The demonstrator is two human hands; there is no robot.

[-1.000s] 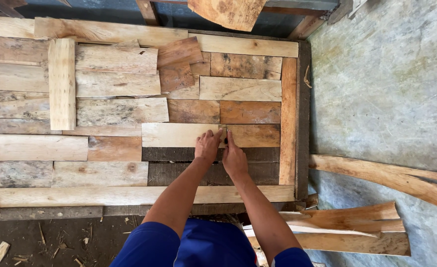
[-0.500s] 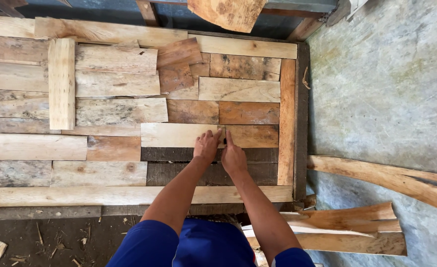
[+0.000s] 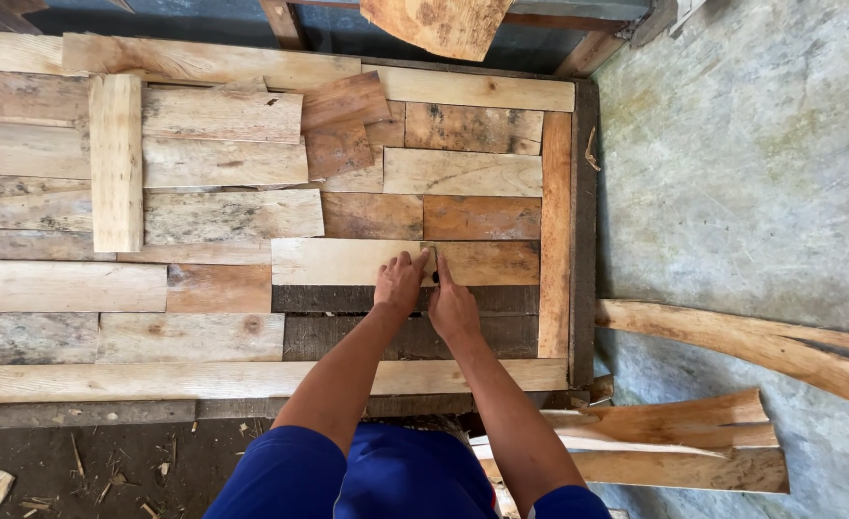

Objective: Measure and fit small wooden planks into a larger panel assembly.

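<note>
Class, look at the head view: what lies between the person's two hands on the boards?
Between the left hand and right hand, a small dark object shows at the fingertips, too small to identify, over the pale plank.

No packages, labels, signs or screens show anywhere in my view, from the upper left of the frame to the lower right.
</note>
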